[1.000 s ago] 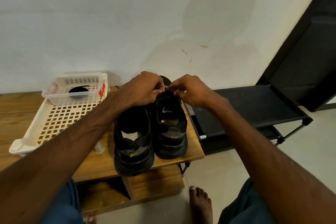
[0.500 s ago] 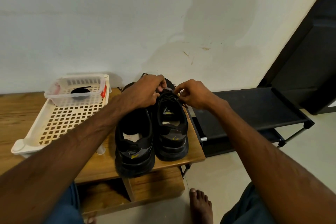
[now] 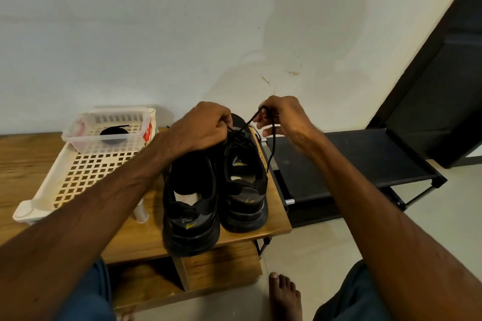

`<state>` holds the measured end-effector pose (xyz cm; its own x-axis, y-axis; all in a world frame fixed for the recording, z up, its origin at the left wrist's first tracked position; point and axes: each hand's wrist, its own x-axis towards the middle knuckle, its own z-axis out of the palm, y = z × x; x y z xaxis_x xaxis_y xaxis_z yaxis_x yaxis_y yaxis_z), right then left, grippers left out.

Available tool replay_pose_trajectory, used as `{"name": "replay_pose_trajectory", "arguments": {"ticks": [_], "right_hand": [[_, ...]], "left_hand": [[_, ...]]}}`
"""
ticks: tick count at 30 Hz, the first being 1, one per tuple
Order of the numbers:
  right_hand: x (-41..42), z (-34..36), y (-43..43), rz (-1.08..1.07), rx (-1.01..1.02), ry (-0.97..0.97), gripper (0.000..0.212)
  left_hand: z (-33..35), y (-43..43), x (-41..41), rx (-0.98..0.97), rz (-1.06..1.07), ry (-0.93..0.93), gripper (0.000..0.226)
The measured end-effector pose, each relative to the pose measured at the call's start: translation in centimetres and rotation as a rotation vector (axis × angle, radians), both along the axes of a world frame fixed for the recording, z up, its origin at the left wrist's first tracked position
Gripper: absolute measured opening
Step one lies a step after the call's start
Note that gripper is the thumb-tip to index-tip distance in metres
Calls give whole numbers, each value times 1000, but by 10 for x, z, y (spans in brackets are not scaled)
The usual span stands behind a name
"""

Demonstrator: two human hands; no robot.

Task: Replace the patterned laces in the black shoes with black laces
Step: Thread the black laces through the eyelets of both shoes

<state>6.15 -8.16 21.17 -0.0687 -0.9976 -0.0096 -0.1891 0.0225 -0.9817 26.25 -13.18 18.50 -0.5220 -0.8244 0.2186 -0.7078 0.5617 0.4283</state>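
A black chunky-soled shoe (image 3: pixel 245 185), taken here as the landmark, is stood on the brown wooden surface (image 3: pixel 276 224) with its heel toward the person and its toe toward the wall, so that its long axis runs straight away from the body. A second black shoe (image 3: pixel 191 206) is set parallel to it and touching it on the left-arm side. A thin black cord lace (image 3: pixel 271 148) is seen crossed over the landmark shoe's tongue. It is led up from the eyelets to a bend above the toe, and from there it is let hang down the shoe's outer side, its free tip ending beside the collar. Both hands are held over the toe end of the landmark shoe at about equal reach: the left hand (image 3: pixel 206 125) is directly above the eyelets, and the right hand (image 3: pixel 283 118) is above and just outside them. The left hand is curled tightly, its fingertips closed on the lace where it leaves the eyelets. The right hand's thumb and forefinger are pinched on the bend of the lace, and its other fingers are loosely spread. The coming move is judged to turn on the hanging tip, nearer the right hand, being brought back across to an eyelet. A coiled spare black lace (image 3: pixel 114 133) is kept in a clear plastic tub (image 3: pixel 77 142), well to the left of the landmark shoe.
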Motion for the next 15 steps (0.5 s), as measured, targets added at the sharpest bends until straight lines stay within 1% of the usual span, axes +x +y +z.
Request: {"name": "replay_pose_trajectory", "arguments": {"ticks": [2,4,5,6,7,9,10,11,13,15], "right_hand": [[-2,-5,-1,-31,-19,181,38],[-11,-7,-3,-47,-69,297,41],[-16,-6,-4,-45,-90,333,45],[-22,-6,-4,-27,-105,388,48],[-26,-6,-4,11,-108,480,49],[-28,-9,-5,129,-55,679,43],[-26,-12,-4,191,-10,729,41],[-23,-16,-4,247,26,742,40],[-17,-21,-3,314,21,748,39],[-14,-20,0,322,-55,791,34]], "left_hand": [[9,3,-1,91,31,159,29],[15,5,-3,275,91,401,33],[16,5,-3,354,110,482,35],[17,6,-2,393,103,501,36],[17,6,1,372,81,441,36],[15,2,9,242,32,190,32],[14,0,13,187,11,56,28],[12,-1,16,163,-16,-35,23],[8,-4,18,185,-62,-74,19],[7,-2,18,168,-72,-54,17]]}}
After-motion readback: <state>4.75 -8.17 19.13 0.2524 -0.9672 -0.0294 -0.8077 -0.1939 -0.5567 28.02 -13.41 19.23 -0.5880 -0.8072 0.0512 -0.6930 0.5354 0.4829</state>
